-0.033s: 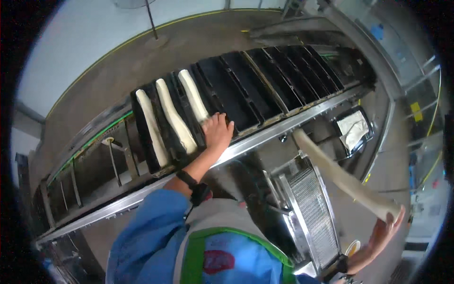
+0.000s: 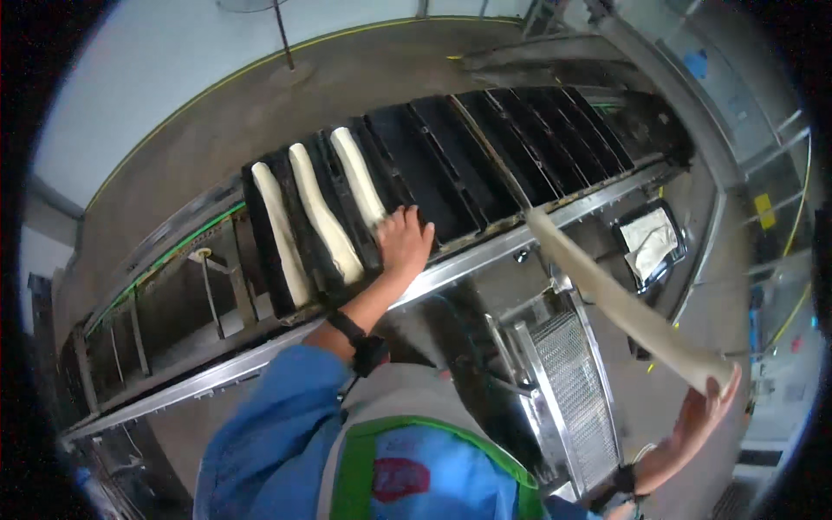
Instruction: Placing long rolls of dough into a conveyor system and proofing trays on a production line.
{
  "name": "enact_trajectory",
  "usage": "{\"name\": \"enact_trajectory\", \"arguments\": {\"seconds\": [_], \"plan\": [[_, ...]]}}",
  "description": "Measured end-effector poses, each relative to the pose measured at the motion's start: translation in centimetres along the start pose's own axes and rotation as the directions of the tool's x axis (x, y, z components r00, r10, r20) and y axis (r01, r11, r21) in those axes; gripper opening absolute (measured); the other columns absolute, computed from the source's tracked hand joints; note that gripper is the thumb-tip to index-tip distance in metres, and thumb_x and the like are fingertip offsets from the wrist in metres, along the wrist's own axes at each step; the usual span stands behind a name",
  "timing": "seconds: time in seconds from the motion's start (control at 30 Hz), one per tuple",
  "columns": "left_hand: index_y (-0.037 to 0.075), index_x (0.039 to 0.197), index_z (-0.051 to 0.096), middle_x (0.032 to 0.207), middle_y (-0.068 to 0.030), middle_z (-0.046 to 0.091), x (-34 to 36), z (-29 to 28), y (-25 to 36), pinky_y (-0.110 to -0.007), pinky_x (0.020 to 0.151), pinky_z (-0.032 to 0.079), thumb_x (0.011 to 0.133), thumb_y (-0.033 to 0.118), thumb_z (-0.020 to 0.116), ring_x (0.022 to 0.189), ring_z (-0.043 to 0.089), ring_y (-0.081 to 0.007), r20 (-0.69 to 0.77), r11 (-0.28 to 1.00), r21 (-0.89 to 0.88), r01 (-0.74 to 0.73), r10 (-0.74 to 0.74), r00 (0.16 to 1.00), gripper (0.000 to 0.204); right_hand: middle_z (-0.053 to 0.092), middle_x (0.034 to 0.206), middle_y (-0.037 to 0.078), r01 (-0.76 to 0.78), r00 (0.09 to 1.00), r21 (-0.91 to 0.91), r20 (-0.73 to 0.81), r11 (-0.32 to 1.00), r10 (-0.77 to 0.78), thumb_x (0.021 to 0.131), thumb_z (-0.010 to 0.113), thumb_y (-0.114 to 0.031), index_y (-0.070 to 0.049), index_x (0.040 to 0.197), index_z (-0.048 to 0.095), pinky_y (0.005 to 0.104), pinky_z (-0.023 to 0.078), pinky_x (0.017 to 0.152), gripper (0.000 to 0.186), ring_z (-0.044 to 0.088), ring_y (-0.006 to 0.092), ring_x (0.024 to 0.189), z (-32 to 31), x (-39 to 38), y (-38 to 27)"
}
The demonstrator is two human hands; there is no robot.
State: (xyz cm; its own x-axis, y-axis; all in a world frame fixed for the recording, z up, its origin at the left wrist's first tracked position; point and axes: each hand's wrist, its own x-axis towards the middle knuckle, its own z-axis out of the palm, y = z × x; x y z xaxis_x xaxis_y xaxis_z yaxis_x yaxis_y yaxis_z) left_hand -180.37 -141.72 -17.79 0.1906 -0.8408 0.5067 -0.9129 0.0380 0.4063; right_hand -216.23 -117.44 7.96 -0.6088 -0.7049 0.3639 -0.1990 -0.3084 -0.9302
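Three long pale dough pieces [image 2: 334, 238] lie in separate troughs of a row of black pans [image 2: 446, 160]; the troughs to their right show dark, bare interiors. My left hand [image 2: 403, 243] rests, fingers spread, at the near end of the third piece and the pan's rim. My right hand [image 2: 698, 416], low at the right, grips one end of another long dough piece [image 2: 620, 299], which slants up leftward with its far end over the near edge of the rail beside the pans.
The pans sit on a metal conveyor frame [image 2: 182, 373]. A mesh belt [image 2: 572, 390] runs below, between my hands. A small black tray with a pale sheet [image 2: 650, 243] stands at right. Behind are a yellow-lined floor edge, a wall and a thin pole [image 2: 282, 39].
The far end of the dough piece in my right hand has swung up and left toward the pans. My right hand has risen slightly.
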Motion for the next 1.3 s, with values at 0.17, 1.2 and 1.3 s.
{"name": "enact_trajectory", "arguments": {"seconds": [0.17,1.2,1.3], "plan": [[0.005,0.128,0.025,0.126,-0.0286,0.027,-1.2,-0.7,-2.1,-0.045,0.096,0.021,0.083,0.038,0.043,0.114,0.031,-0.0399,0.202,0.959,-0.144,0.244,-0.213,0.956,0.059,0.048,0.106,0.009,-0.101,0.942,0.153,0.331,0.983,0.045,0.072,0.057,-0.006,-0.006,0.116,0.039,0.0350,0.043,0.083,0.048,0.049,0.0217,0.099,20.4,-2.2,6.0],[0.009,0.110,0.044,0.126,-0.0230,0.030,0.7,3.9,-1.9,-0.044,0.095,0.026,0.070,0.012,0.059,0.117,0.029,-0.0357,0.052,0.962,-0.217,0.165,-0.157,0.986,0.043,0.033,0.132,0.007,-0.006,0.833,-0.829,-0.314,-0.560,0.456,0.073,0.044,-0.022,-0.008,0.122,0.043,0.0464,0.011,0.103,0.051,0.024,0.0323,0.123,-39.8,-17.2,32.2],[0.016,0.111,0.044,0.131,-0.0170,0.027,-0.5,1.4,-1.2,-0.045,0.095,0.025,0.069,0.015,0.060,0.120,0.025,-0.0333,0.034,0.978,-0.163,0.132,-0.128,0.991,0.045,0.033,0.129,0.009,0.083,0.791,-0.699,-0.387,-0.710,0.473,0.078,0.047,-0.030,-0.025,0.125,0.037,0.0515,0.040,0.075,0.048,0.034,0.0303,0.114,-42.1,-18.3,33.2]]}}
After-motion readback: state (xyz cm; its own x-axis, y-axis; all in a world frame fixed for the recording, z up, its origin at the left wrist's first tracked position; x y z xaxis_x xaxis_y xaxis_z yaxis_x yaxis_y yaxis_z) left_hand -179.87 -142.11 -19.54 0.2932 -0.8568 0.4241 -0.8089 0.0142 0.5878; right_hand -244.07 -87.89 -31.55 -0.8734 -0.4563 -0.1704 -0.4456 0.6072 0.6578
